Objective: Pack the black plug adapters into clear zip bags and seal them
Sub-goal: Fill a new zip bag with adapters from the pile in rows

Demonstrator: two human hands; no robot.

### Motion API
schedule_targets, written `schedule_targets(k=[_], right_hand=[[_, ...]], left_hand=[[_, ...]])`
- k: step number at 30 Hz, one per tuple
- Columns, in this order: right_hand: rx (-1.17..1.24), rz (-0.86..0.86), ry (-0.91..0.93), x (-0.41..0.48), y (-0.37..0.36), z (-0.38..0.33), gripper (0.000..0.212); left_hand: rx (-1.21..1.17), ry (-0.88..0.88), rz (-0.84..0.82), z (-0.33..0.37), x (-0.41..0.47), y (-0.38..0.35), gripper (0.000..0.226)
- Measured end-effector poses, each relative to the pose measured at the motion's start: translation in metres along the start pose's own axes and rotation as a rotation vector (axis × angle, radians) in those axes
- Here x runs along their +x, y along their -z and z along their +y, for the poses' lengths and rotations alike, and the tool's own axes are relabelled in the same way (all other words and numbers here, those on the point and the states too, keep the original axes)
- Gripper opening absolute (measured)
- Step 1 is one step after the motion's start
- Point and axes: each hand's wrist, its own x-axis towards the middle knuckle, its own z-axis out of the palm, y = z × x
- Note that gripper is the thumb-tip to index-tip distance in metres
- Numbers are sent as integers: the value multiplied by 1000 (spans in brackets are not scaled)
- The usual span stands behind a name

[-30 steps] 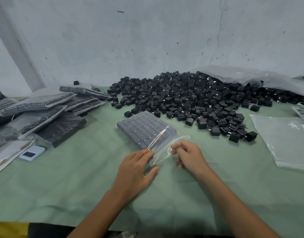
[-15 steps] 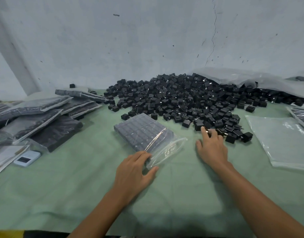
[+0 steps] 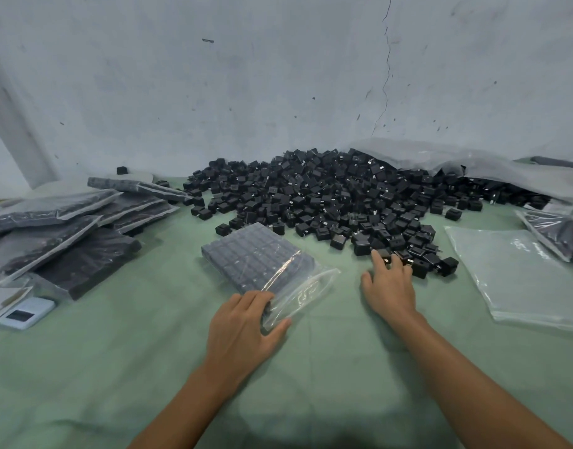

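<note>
A clear zip bag point(image 3: 262, 260) filled with rows of black plug adapters lies flat in the middle of the green table, its open mouth toward me. My left hand point(image 3: 243, 322) rests on the bag's near corner, thumb under the loose plastic flap. My right hand point(image 3: 389, 283) lies palm down to the right of the bag, fingers spread. Its fingertips touch adapters at the near edge of the big loose pile of black plug adapters point(image 3: 337, 202). Whether a finger grips any adapter I cannot tell.
Filled bags point(image 3: 68, 234) are stacked at the left. A small white device point(image 3: 26, 314) lies near the left edge. Empty clear bags point(image 3: 518, 277) lie flat at the right, with another filled bag point(image 3: 563, 234) behind. A large plastic sheet point(image 3: 473, 166) covers the pile's back right.
My right hand let go of the bag's mouth and moved right and away, onto the near edge of the adapter pile. My left hand stayed on the bag's corner.
</note>
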Motion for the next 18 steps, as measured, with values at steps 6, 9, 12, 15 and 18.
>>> schedule_targets(k=[6,9,12,15,18], right_hand=[[37,95,-3,2,-2,0,42],[28,62,-3,3,-2,0,48],[-58,-43,-12,6,-1,0,48],[-8,81,6,8,-3,1,20],[40,191,52,6,-5,3,12]], left_hand=[[7,-15,33,-3,-1,-5,41],[9,-22,40,-3,-1,-4,39],[9,-22,38,-2,-1,-2,39],[2,-13,31,-1,-1,-2,38],[2,-13,37,0,-1,-1,38]])
